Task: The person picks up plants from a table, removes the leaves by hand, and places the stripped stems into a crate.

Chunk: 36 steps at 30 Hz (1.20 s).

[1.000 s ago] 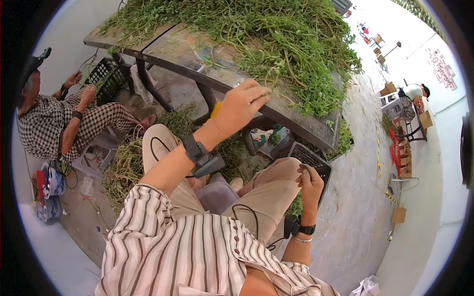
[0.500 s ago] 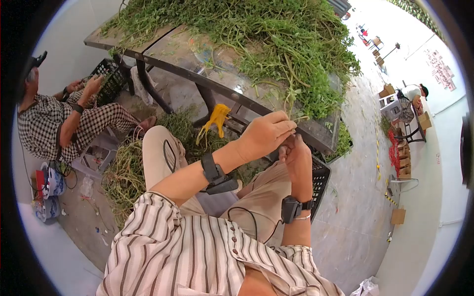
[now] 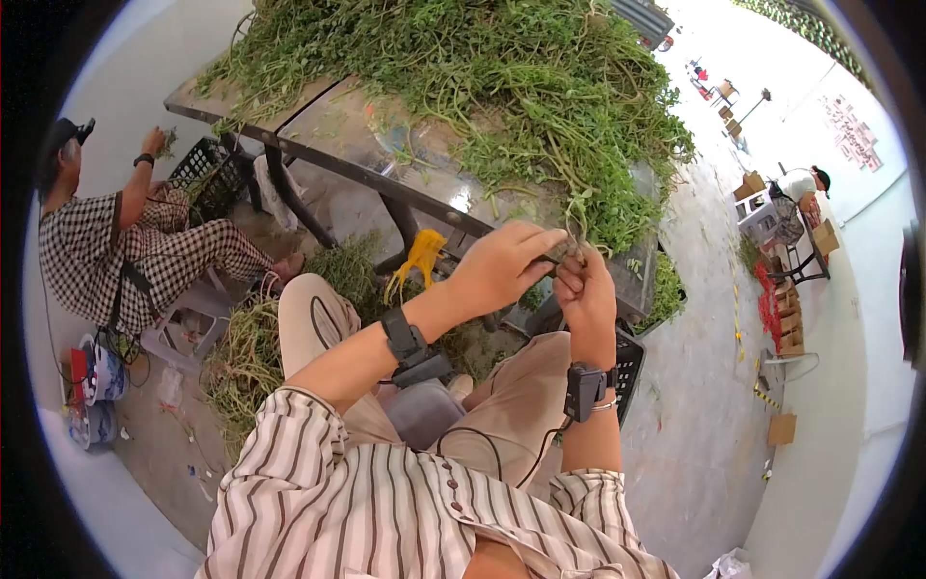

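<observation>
Slender leafy stem in narrow grip of right hand; left hand curled alongside, grip unclear

Slants the left arm inward, wrist nearly straight, with the back of the left hand up and fingers pinched. Holds the right forearm nearly upright, right hand curled just beside the left.

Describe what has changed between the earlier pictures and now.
The left hand moved right and down in view; the right hand rose from near the knee to meet it by the table, thin stems now between them. The seated co-worker's hand rose, holding a sprig. The heap of greens and the table stayed put.
</observation>
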Available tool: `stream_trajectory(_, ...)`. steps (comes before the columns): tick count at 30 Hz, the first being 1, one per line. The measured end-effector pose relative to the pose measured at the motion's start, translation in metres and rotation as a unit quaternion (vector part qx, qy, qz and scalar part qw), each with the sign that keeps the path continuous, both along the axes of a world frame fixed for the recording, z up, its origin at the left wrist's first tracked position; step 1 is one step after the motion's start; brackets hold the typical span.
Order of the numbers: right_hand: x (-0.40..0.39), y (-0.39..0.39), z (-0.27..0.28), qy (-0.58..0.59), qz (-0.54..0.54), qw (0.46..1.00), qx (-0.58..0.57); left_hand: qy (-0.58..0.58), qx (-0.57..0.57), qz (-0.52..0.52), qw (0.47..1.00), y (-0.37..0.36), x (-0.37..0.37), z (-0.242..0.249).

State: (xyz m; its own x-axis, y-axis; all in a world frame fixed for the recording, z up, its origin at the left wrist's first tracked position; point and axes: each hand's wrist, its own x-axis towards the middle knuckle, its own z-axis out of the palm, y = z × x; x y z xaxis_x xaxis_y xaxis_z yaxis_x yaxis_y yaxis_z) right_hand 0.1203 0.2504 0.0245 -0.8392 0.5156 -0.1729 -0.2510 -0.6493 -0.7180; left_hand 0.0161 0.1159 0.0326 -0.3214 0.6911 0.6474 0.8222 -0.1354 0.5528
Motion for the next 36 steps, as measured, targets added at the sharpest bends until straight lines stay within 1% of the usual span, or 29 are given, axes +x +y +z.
stream_trajectory(2,0.003,0.002,0.011,-0.030,-0.050,0.998,-0.011,0.097,-0.023,0.041,0.994,0.010,-0.019,-0.013)
stream_trajectory(3,0.003,0.007,0.011,-0.028,-0.052,0.998,-0.008,0.099,-0.020,0.039,0.994,0.013,-0.025,-0.015)
stream_trajectory(5,0.003,0.017,0.012,-0.032,-0.053,0.998,-0.028,0.194,-0.090,0.077,0.974,0.019,-0.040,-0.020)
stream_trajectory(6,0.003,0.019,0.014,-0.031,-0.054,0.998,-0.026,0.188,-0.156,0.062,0.968,0.022,-0.048,-0.019)
stream_trajectory(9,0.003,0.031,0.016,-0.028,-0.077,0.996,-0.020,0.202,-0.175,0.089,0.959,0.034,-0.072,-0.030)
stream_trajectory(10,0.001,0.043,0.012,-0.027,-0.062,0.997,-0.030,0.197,-0.226,0.092,0.949,0.035,-0.082,-0.026)
stream_trajectory(11,0.000,0.054,0.007,-0.026,-0.047,0.998,-0.041,0.198,-0.227,0.091,0.949,0.035,-0.090,-0.024)
stream_trajectory(13,0.000,0.063,0.008,-0.022,-0.047,0.998,-0.039,0.210,-0.268,0.132,0.931,0.036,-0.109,-0.026)
stream_trajectory(15,0.001,0.069,0.010,-0.029,-0.053,0.998,-0.026,0.205,-0.281,0.144,0.927,0.033,-0.125,-0.022)
stream_trajectory(17,-0.001,0.074,0.006,-0.033,-0.056,0.997,-0.032,0.140,-0.307,0.167,0.927,0.022,-0.135,-0.012)
stream_trajectory(18,0.000,0.073,0.009,-0.042,-0.050,0.997,-0.029,0.127,-0.269,0.169,0.940,0.018,-0.137,-0.012)
stream_trajectory(19,0.000,0.073,0.010,-0.050,-0.044,0.997,-0.027,0.129,-0.271,0.172,0.938,0.016,-0.138,-0.012)
stream_trajectory(21,0.003,0.068,0.009,-0.041,-0.041,0.998,-0.017,0.095,-0.220,0.175,0.955,0.011,-0.135,-0.011)
stream_trajectory(22,0.006,0.063,0.014,-0.043,-0.035,0.998,-0.007,0.097,-0.222,0.178,0.954,0.009,-0.133,-0.010)
stream_trajectory(24,0.008,0.058,0.016,-0.059,-0.029,0.998,0.017,0.079,-0.203,0.141,0.966,0.005,-0.129,-0.003)
stream_trajectory(28,0.011,0.056,0.015,-0.079,-0.027,0.996,0.034,0.086,-0.181,0.123,0.972,0.000,-0.127,0.018)
stream_trajectory(30,0.015,0.055,0.011,-0.119,-0.054,0.988,0.083,0.017,-0.125,0.120,0.985,-0.002,-0.137,0.025)
stream_trajectory(31,0.017,0.053,0.010,-0.117,-0.054,0.988,0.082,0.019,-0.126,0.120,0.985,-0.003,-0.142,0.026)
stream_trajectory(33,0.020,0.050,0.010,-0.099,-0.072,0.983,0.134,0.047,-0.047,0.233,0.970,-0.005,-0.154,0.026)
stream_trajectory(34,0.020,0.048,0.009,-0.098,-0.073,0.984,0.131,0.034,-0.023,0.263,0.964,-0.004,-0.165,0.022)
stream_trajectory(35,0.019,0.045,0.008,-0.102,-0.081,0.981,0.142,0.036,-0.025,0.261,0.964,-0.004,-0.175,0.018)
stream_trajectory(36,0.018,0.042,0.008,-0.106,-0.090,0.978,0.153,0.003,-0.053,0.273,0.961,-0.004,-0.180,0.020)
